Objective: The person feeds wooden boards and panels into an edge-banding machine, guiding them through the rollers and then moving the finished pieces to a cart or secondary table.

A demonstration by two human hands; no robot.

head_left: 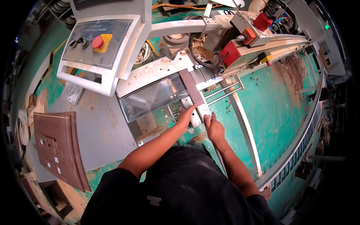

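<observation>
Fingers of the left hand [185,115] lie flat and together on the near end of a narrow brown strip [192,90]; the right hand [213,125] pinches that end from the other side. The strip lies on the machine's grey feed plate [150,99], pointing toward the red-capped head [229,52]. A stack of brown panels [60,146] rests on the grey table [105,131] at the left. Green floor [277,105] lies open at the right.

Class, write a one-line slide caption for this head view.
Left hand and right hand press a long dark-brown wooden strip onto the white sanding machine's bed.
</observation>
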